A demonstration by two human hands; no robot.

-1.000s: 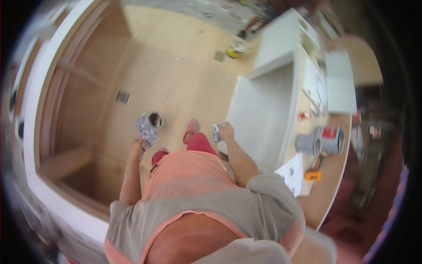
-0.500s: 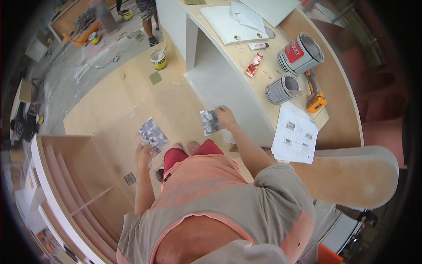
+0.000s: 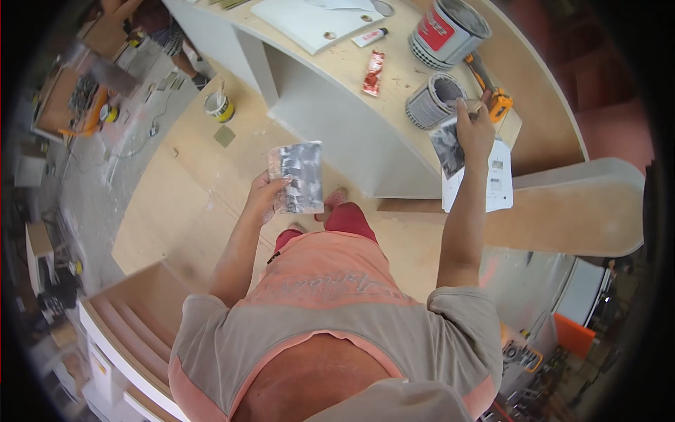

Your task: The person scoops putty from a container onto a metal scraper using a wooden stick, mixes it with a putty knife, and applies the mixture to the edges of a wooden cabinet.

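Note:
In my left hand (image 3: 266, 195) is a thin, square putty spreader (image 3: 302, 176), its face smeared grey, white and pinkish; the thumb lies over its edge. My right hand (image 3: 477, 133) grips a second dark, smeared spreader (image 3: 447, 146) between thumb and fingers. That hand is beside the small open grey can (image 3: 430, 105) on the counter, the spreader overlapping printed sheets (image 3: 499, 179) in this view. An orange-and-black power tool (image 3: 499, 104) lies just beyond the right fingers. The larger open can with a red label (image 3: 443, 35) stands behind the small one.
A red-and-white tube (image 3: 373, 73), a small white tube (image 3: 370, 37) and a white board (image 3: 309, 24) lie on the curved counter (image 3: 337, 77). Below are a yellow-and-black tub (image 3: 219, 107) and a green square (image 3: 224, 136). Another person's leg (image 3: 184, 65) shows far left.
My right hand has moved right and up to the small can with its spreader. My left hand has come up and right, its spreader turned more upright. The view has shifted.

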